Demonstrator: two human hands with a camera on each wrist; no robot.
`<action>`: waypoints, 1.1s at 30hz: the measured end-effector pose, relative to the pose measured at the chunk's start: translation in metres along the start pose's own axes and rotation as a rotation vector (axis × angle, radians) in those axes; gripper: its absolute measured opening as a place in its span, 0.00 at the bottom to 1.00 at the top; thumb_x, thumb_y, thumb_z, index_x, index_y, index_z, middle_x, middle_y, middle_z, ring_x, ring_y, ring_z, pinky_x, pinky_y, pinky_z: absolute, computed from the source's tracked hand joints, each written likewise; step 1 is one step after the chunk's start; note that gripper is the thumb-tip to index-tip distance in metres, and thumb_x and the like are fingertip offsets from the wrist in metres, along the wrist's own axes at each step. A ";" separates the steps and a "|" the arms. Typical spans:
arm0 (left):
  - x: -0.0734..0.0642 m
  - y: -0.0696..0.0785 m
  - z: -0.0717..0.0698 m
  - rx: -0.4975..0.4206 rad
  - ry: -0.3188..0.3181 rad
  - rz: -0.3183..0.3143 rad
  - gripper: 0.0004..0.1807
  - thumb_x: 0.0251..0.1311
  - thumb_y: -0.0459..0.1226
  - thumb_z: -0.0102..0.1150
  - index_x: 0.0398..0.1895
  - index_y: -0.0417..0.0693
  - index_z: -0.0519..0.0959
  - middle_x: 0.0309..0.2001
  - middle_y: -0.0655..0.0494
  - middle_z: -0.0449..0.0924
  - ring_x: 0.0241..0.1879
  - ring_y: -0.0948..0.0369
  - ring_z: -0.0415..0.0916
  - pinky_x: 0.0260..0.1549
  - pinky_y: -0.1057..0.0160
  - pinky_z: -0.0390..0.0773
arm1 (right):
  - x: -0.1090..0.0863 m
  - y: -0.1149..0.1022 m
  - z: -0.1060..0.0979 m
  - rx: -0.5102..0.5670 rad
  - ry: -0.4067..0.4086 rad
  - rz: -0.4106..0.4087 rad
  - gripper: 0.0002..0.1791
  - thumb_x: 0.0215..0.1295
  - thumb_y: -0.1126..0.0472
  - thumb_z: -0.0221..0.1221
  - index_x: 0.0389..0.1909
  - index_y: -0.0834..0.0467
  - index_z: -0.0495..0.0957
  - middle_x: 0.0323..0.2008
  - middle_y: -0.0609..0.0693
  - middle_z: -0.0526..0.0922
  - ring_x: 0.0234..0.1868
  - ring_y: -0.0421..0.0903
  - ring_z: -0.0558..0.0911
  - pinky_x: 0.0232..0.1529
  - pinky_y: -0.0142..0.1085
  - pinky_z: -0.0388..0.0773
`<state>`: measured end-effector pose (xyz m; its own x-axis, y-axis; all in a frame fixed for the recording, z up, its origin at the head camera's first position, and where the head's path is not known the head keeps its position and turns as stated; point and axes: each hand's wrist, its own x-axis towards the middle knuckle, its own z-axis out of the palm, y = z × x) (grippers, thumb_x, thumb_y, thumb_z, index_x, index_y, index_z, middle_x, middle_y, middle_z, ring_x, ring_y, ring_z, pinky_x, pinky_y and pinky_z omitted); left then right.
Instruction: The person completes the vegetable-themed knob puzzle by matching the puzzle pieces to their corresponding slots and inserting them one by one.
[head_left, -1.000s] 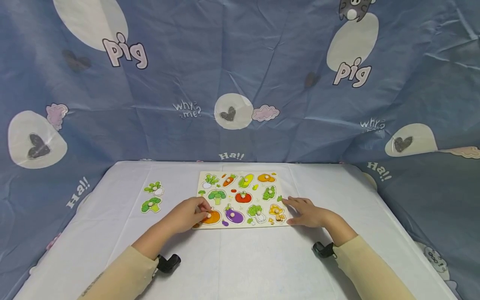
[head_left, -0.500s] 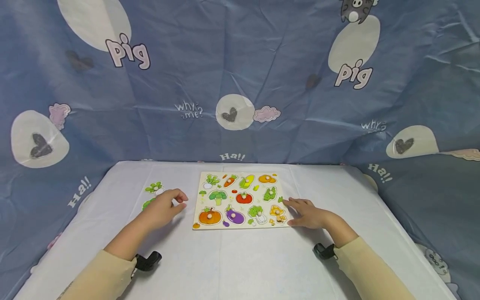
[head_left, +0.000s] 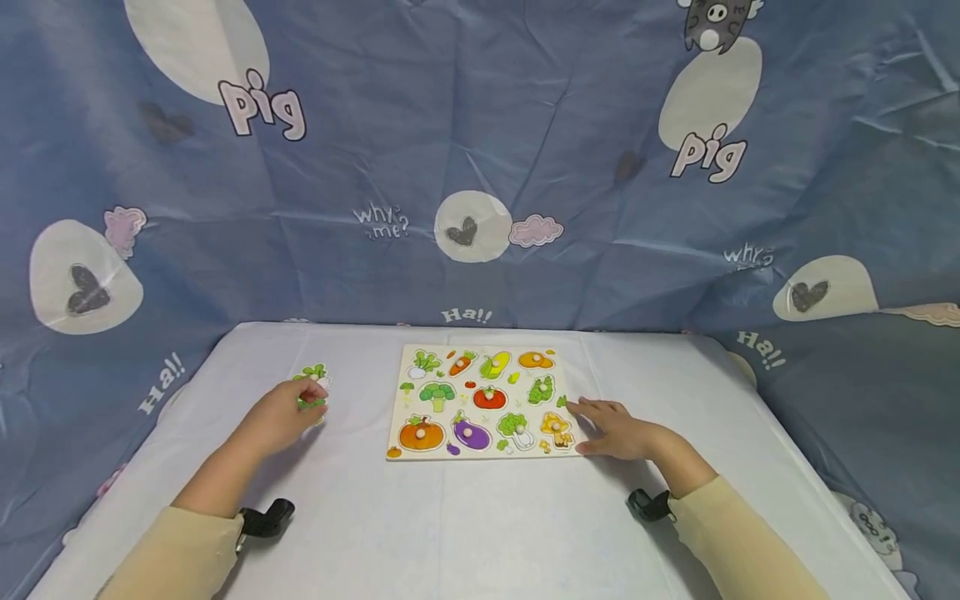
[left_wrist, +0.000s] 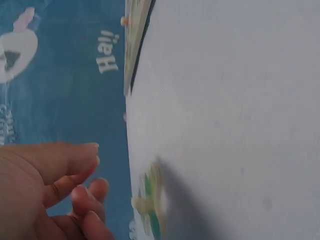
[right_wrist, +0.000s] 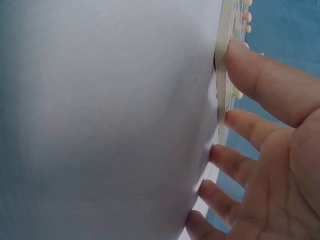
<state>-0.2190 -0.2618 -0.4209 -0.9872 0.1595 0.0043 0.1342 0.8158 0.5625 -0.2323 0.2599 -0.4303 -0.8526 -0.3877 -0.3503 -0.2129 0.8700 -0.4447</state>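
Observation:
My left hand (head_left: 277,417) hovers over a broccoli puzzle piece (head_left: 311,405), which it partly hides. In the left wrist view its fingers are loosely bent and hold nothing, apart from a green piece with a round knob (left_wrist: 145,204). Just behind lies a radish-like piece (head_left: 313,372) with green leaves. At the centre is a vegetable knob puzzle board (head_left: 517,398), with a pumpkin piece (head_left: 422,434) and an eggplant piece (head_left: 471,432) in its front row. My right hand (head_left: 618,429) rests at the board's right edge, fingers spread, thumb and index finger touching it.
A white cloth (head_left: 495,525) covers the table. Behind it hangs a blue printed curtain (head_left: 480,292). The board's broccoli spot (head_left: 437,395) and leafy radish spot (head_left: 424,363) show no knobs. A black wrist camera (head_left: 268,518) sits on my left wrist.
My left hand has let go of the pumpkin piece, which lies in the board, and has moved left to the loose broccoli piece. My right hand has stayed at the board's edge.

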 end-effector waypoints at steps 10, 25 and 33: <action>0.006 -0.016 -0.003 0.014 -0.027 -0.077 0.17 0.67 0.38 0.60 0.51 0.33 0.75 0.44 0.39 0.75 0.43 0.47 0.73 0.40 0.48 0.74 | -0.001 0.000 -0.001 -0.003 0.011 -0.004 0.46 0.64 0.43 0.64 0.78 0.52 0.57 0.77 0.63 0.51 0.75 0.68 0.47 0.66 0.70 0.50; 0.013 -0.025 0.006 0.016 -0.027 -0.158 0.12 0.67 0.35 0.56 0.47 0.34 0.75 0.35 0.48 0.71 0.37 0.52 0.69 0.37 0.54 0.68 | -0.004 -0.001 0.000 0.003 0.007 -0.018 0.44 0.66 0.44 0.63 0.78 0.55 0.57 0.77 0.63 0.51 0.75 0.67 0.49 0.67 0.68 0.51; 0.012 -0.024 0.005 0.013 -0.034 -0.181 0.08 0.69 0.34 0.53 0.45 0.35 0.74 0.34 0.49 0.71 0.36 0.53 0.70 0.35 0.56 0.68 | -0.002 0.002 0.000 -0.002 0.006 -0.037 0.45 0.66 0.43 0.63 0.78 0.55 0.56 0.77 0.64 0.51 0.74 0.69 0.48 0.65 0.70 0.51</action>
<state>-0.2338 -0.2766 -0.4389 -0.9919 0.0280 -0.1240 -0.0438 0.8402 0.5405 -0.2311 0.2629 -0.4304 -0.8468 -0.4181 -0.3289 -0.2453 0.8555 -0.4560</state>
